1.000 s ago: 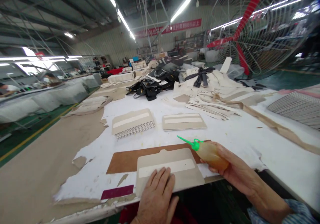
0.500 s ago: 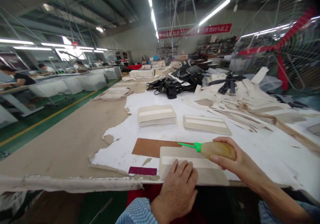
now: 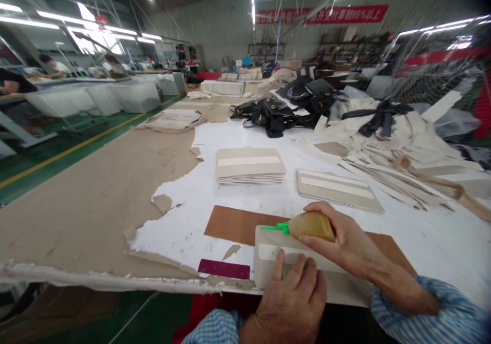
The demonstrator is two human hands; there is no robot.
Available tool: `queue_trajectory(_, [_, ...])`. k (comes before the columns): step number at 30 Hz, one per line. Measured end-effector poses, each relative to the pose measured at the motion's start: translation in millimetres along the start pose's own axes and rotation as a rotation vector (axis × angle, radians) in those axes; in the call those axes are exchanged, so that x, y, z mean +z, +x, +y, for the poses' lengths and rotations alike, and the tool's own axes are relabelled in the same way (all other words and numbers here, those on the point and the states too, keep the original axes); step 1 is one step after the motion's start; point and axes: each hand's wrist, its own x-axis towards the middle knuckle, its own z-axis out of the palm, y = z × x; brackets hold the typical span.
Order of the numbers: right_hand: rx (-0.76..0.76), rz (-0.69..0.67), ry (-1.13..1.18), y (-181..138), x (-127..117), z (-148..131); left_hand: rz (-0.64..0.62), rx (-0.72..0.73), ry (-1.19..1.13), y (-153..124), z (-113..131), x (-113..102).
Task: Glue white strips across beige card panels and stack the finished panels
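My right hand [image 3: 345, 239] is wrapped round a squeeze bottle [image 3: 312, 226] of yellowish liquid with a green nozzle. The bottle lies nearly level, its thin tip pointing left over the top left corner of a beige panel [image 3: 264, 277]. Whether the tip touches the panel I cannot tell. Across that panel runs a pale strip [image 3: 268, 252]. My left hand [image 3: 293, 298] rests flat on the panel with its fingers apart, the index fingertip on the strip. A brown leather-like piece [image 3: 230, 222] lies partly under the panel, showing again at the right.
A purple strip [image 3: 224, 269] lies left of the panel near the table edge. Behind are a tall stack of beige panels [image 3: 249, 167] and a lower stack [image 3: 339, 190]. Black straps or bags [image 3: 274, 116] and pale scraps [image 3: 406, 154] are heaped farther back. Several people sit far left.
My right hand has brought the bottle left, its tip now over the panel's corner. My left index finger has spread from the others. The camera view has tilted down and shifted left.
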Motion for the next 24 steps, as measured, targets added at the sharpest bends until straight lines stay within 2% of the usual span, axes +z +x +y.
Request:
queue_trajectory(7, [-0.027, -0.078, -0.027, 9.9, 1.7, -7.6, 0.138, -0.004, 0.067, 2.3, 3.0, 8.4])
queue_trajectory(24, [-0.077, -0.211, -0.214, 26.8, -11.8, -35.9, 0.083, -0.002, 0.056, 2.5, 1.8, 4.1])
